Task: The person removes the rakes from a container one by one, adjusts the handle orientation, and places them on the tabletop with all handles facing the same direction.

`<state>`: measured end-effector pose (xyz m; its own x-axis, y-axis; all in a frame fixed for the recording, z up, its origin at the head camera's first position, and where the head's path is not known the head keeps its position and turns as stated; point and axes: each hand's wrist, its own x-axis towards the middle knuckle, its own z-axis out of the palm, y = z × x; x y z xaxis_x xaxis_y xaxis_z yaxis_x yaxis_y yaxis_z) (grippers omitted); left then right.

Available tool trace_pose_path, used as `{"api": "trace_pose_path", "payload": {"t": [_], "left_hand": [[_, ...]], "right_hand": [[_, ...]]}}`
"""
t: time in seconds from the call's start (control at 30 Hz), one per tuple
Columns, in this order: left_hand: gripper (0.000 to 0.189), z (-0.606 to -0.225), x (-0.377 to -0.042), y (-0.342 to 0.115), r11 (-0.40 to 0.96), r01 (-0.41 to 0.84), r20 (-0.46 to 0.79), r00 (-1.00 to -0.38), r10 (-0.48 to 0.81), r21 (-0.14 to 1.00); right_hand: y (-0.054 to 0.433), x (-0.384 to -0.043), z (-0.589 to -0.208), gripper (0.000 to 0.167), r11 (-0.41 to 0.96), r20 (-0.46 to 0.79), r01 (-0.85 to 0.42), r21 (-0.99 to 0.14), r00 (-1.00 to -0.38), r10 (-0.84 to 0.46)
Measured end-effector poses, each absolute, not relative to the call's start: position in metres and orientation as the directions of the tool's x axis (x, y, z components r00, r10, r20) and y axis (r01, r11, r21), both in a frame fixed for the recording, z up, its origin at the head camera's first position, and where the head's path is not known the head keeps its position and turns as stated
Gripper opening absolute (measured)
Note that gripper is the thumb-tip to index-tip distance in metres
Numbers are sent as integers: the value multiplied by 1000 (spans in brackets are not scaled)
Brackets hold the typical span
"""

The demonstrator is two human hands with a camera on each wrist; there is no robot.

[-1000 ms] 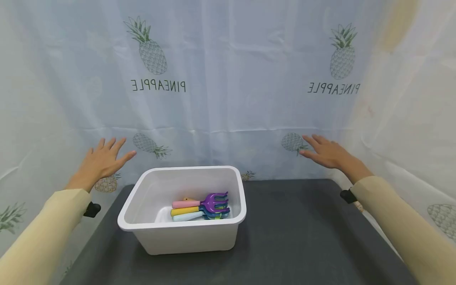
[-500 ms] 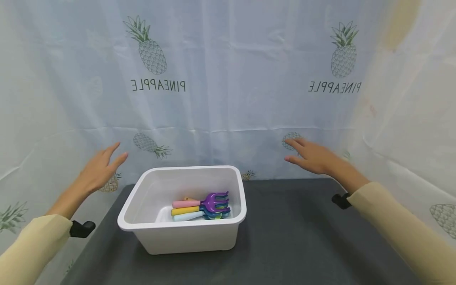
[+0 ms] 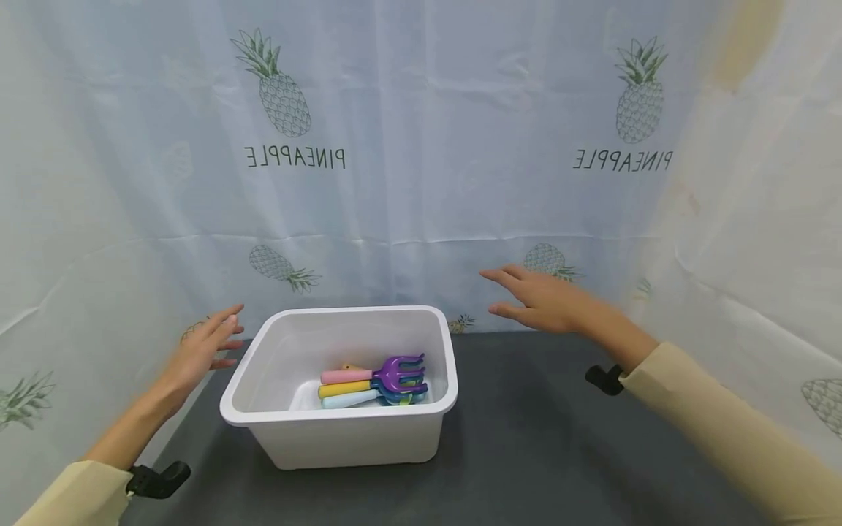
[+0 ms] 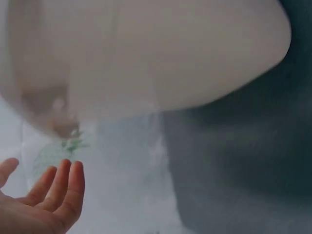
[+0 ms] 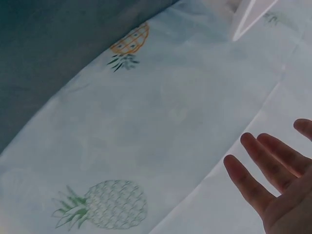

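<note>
A white plastic tub [image 3: 349, 442] stands on the dark table, left of centre in the head view. Inside it lie several toy garden tools, among them a purple fork [image 3: 395, 374] with a pink handle, and others with a yellow handle [image 3: 345, 389] and a pale blue handle [image 3: 350, 399]. My left hand [image 3: 200, 351] hangs just left of the tub's rim, fingers relaxed, holding nothing. In the left wrist view the tub's wall [image 4: 146, 53] fills the upper part. My right hand [image 3: 539, 299] is in the air to the right of the tub, fingers extended, nothing in it.
The dark table [image 3: 526, 438] extends to the right and front of the tub. A pale curtain [image 3: 421, 146] printed with pineapples hangs behind it and along both sides. Black wrist mounts [image 3: 158, 481] sit at the cuffs of both cream sleeves.
My left hand has come down and turned toward the tub's left side, its fingers less spread. My right hand has moved left toward the tub. The tub and tools stay in place.
</note>
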<state>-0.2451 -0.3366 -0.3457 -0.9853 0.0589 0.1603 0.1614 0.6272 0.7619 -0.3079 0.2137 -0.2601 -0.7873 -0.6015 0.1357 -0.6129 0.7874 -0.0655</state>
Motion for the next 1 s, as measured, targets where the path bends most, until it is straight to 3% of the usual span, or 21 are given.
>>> {"api": "trace_pose_path", "payload": {"t": [0.27,1.0], "left_hand": [[63,-370,-234,-324,552,58,72,-997,-4,832],[54,-384,-228,-314,519,39,85,-994,-65,854]], "right_hand": [[186,-304,-259,73,743,115,-660,-106,-751,-651],[93,-316,-258,67,653,-3,-746,-131,-658,-753]]}}
